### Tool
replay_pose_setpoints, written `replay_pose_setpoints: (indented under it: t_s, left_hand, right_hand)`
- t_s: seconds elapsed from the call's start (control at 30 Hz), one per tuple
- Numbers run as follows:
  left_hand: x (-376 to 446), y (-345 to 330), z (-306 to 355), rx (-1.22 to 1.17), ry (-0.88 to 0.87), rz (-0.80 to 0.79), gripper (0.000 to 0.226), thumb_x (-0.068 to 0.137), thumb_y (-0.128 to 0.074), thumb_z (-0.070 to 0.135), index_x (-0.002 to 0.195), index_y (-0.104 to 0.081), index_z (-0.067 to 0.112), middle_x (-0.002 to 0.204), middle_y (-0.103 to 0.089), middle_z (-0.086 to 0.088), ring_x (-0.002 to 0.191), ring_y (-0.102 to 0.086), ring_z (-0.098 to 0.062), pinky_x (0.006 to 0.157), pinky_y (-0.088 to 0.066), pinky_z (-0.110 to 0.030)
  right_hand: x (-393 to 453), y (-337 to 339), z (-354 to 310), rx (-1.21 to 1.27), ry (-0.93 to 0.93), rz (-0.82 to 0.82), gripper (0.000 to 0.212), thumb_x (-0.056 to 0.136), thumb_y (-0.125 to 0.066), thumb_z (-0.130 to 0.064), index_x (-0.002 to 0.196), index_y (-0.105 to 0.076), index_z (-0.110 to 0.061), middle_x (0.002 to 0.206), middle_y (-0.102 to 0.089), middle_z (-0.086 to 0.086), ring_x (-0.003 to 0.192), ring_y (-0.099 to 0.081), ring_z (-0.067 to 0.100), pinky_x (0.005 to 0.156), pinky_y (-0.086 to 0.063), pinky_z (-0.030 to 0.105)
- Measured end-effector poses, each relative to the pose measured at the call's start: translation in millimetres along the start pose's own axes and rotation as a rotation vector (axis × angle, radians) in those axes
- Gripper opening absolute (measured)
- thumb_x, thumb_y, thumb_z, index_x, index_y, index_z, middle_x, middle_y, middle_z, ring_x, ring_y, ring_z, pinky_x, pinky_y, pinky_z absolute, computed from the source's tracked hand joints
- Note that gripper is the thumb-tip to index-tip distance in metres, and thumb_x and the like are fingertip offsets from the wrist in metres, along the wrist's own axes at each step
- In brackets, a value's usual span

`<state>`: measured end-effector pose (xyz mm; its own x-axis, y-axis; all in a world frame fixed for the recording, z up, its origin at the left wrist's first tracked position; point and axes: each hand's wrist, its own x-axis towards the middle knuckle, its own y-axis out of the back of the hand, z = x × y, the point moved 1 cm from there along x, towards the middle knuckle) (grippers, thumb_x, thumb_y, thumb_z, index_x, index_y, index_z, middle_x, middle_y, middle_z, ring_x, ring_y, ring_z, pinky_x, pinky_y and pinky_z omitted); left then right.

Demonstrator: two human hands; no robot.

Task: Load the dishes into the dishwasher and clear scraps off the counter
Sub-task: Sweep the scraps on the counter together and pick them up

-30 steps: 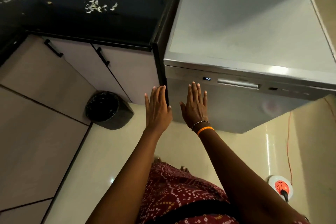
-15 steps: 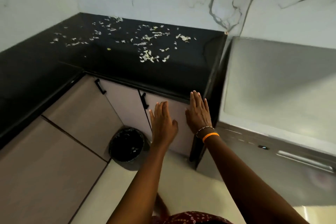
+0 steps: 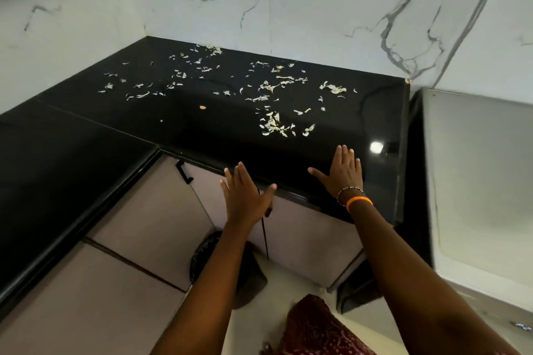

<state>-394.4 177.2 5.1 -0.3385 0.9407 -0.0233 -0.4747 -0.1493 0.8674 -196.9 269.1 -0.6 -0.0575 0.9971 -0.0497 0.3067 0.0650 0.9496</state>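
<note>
Pale vegetable scraps (image 3: 272, 124) lie scattered over the black L-shaped counter (image 3: 86, 135), most of them toward the back and middle. My right hand (image 3: 343, 173) is flat with fingers straight over the counter's front part, short of the scraps. In front of the counter edge and the cabinet doors my left hand (image 3: 245, 196) is spread, holding nothing. The steel dishwasher (image 3: 476, 176) stands right of the counter; only its top shows.
A black bin (image 3: 207, 256) stands on the floor below my left forearm, by the cabinet doors (image 3: 150, 219). A marble wall (image 3: 259, 8) backs the counter. A small orange bit (image 3: 202, 107) lies mid-counter.
The view has swung from the dishwasher front left and up to the counter. Both hands have risen from the dishwasher door to the counter edge, still empty and spread.
</note>
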Motion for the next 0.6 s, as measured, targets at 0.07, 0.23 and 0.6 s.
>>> replay_pose_setpoints:
  t_s: [0.07,0.23,0.6]
  left_hand:
    - [20.0,-0.3,-2.0,0.024,-0.009,-0.026,0.099,0.086,-0.050,0.058,0.148,0.007,0.005,0.158,0.003,-0.013,0.144,0.013,-0.032,0.116,0.006,-0.044]
    - [71.9,-1.8,-9.6,0.102,-0.037,-0.059,0.104,0.083,-0.041,0.068,0.148,0.011,0.007,0.158,0.011,-0.011,0.144,0.015,-0.027,0.115,0.010,-0.042]
    - [182.0,-12.4,20.4,0.262,-0.126,-0.131,0.119,0.069,-0.029,0.085,0.145,0.019,0.008,0.157,0.016,-0.008,0.144,0.017,-0.021,0.115,0.011,-0.039]
  right_hand:
    - [18.4,-1.5,-7.8,-0.028,-0.011,0.003,0.102,0.081,-0.041,-0.069,0.147,-0.003,-0.001,0.156,-0.004,0.016,0.145,-0.001,0.031,0.119,-0.004,0.043]
    - [77.5,-8.7,-44.9,-0.004,-0.049,0.013,0.109,0.078,-0.038,-0.074,0.146,0.000,0.001,0.156,-0.002,0.017,0.145,0.002,0.031,0.119,-0.002,0.044]
    - [192.6,-2.0,-106.6,0.477,0.148,-0.057,0.084,0.091,-0.039,-0.053,0.148,0.005,-0.011,0.158,0.001,0.005,0.145,0.007,0.022,0.115,0.010,0.045]
